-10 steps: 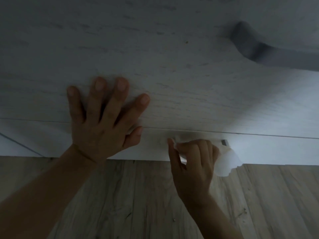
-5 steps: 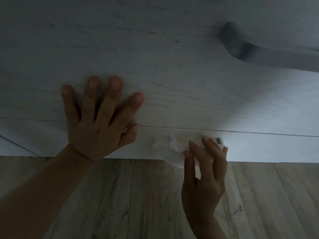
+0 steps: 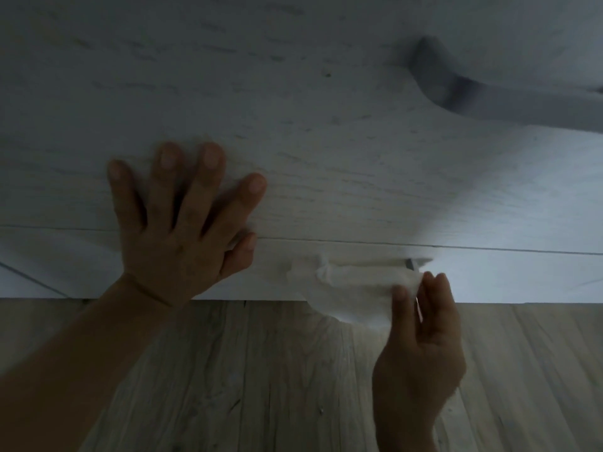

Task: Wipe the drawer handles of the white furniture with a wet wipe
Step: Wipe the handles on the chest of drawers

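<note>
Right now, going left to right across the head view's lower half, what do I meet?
The left hand pressed flat on the drawer front → wet wipe → right hand pinching the wipe's right end.

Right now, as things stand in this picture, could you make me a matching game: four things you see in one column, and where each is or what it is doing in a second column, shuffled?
Things:
1. left hand
2. right hand
3. wet wipe
4. grey handle

Places or states:
a. top right, untouched
b. flat on the drawer front, fingers spread
c. pinches the wipe's right end
d. lies along the lower handle

Pairs: 1-b, 2-c, 3-d, 4-a.
</note>
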Motion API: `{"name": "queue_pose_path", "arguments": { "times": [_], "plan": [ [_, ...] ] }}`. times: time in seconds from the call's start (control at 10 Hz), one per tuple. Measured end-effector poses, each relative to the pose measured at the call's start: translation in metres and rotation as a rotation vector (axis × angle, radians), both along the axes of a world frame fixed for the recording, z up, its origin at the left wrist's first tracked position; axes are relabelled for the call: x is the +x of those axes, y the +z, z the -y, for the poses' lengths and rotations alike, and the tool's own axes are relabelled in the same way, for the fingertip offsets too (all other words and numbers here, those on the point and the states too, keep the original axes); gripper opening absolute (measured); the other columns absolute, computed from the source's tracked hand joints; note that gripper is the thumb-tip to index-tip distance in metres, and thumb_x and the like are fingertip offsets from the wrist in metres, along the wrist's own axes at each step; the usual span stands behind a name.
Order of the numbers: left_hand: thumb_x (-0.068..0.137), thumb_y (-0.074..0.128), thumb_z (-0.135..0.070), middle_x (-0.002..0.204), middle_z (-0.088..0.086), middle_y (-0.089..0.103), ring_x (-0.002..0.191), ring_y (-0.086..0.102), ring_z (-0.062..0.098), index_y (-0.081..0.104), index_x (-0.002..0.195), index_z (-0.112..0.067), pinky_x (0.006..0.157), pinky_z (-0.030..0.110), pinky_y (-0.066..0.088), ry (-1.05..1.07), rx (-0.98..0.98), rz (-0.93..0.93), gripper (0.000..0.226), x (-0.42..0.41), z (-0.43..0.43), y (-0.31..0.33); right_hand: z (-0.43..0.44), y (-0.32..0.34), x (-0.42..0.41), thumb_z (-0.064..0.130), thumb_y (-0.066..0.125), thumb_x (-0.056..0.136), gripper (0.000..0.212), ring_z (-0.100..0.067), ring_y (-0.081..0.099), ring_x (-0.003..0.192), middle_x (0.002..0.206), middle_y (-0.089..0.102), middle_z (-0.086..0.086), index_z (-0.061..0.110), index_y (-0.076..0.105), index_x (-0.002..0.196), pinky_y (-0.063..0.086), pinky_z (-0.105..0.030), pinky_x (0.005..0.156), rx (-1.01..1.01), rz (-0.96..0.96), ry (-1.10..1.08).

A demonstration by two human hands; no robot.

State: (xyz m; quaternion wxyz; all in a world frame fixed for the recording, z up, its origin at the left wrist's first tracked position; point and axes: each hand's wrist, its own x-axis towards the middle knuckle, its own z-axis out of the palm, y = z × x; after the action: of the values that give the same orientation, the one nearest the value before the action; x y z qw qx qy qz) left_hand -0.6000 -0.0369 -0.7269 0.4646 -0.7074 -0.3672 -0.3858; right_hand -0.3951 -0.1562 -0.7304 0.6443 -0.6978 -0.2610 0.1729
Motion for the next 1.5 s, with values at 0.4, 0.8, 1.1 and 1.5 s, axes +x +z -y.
{"name": "queue_pose_path", "arguments": {
  "times": [0.4, 0.8, 1.1, 1.5],
  "plan": [
    [0.105, 0.022, -0.043, 0.166, 0.01, -0.002, 0.153, -0.004, 0.028, 0.014, 0.159, -0.015, 0.121, 0.051, -0.001, 0.005, 0.015, 0.01, 0.061, 0.0, -0.001, 0.0, 0.015, -0.013, 0.011, 0.057, 0.048, 0.077, 0.016, 0.001, 0.056, 0.082, 0.086, 0.059, 0.017, 0.045, 0.053, 0.088, 0.045, -0.032, 0.07, -0.153, 0.401, 0.01],
    [0.105, 0.022, -0.043, 0.166, 0.01, -0.004, 0.153, -0.006, 0.028, 0.012, 0.159, -0.015, 0.121, 0.051, -0.001, 0.006, 0.01, 0.007, 0.062, 0.0, 0.0, 0.0, -0.007, 0.013, 0.009, 0.069, 0.055, 0.079, 0.067, -0.012, 0.056, 0.101, 0.104, 0.056, 0.013, 0.019, 0.056, 0.123, 0.048, -0.034, 0.086, -0.189, 0.514, 0.095],
    [0.105, 0.023, -0.043, 0.166, 0.011, -0.002, 0.153, -0.004, 0.029, 0.013, 0.159, -0.015, 0.121, 0.052, -0.001, 0.006, 0.015, 0.008, 0.061, -0.001, -0.001, -0.002, 0.003, -0.013, 0.034, 0.018, 0.06, 0.093, 0.023, -0.024, 0.063, 0.107, 0.115, 0.066, -0.009, 0.003, 0.07, 0.107, 0.048, -0.04, 0.096, 0.105, 1.122, 0.167],
    [0.106, 0.024, -0.043, 0.166, 0.01, -0.003, 0.153, -0.005, 0.028, 0.014, 0.159, -0.015, 0.121, 0.051, -0.001, -0.013, -0.008, 0.015, 0.061, 0.0, 0.0, 0.001, 0.003, -0.005, 0.025, 0.027, 0.055, 0.092, 0.034, -0.024, 0.069, 0.097, 0.118, 0.062, -0.009, 0.003, 0.067, 0.113, 0.049, -0.021, 0.085, 0.014, 0.94, 0.121]
  ]
}}
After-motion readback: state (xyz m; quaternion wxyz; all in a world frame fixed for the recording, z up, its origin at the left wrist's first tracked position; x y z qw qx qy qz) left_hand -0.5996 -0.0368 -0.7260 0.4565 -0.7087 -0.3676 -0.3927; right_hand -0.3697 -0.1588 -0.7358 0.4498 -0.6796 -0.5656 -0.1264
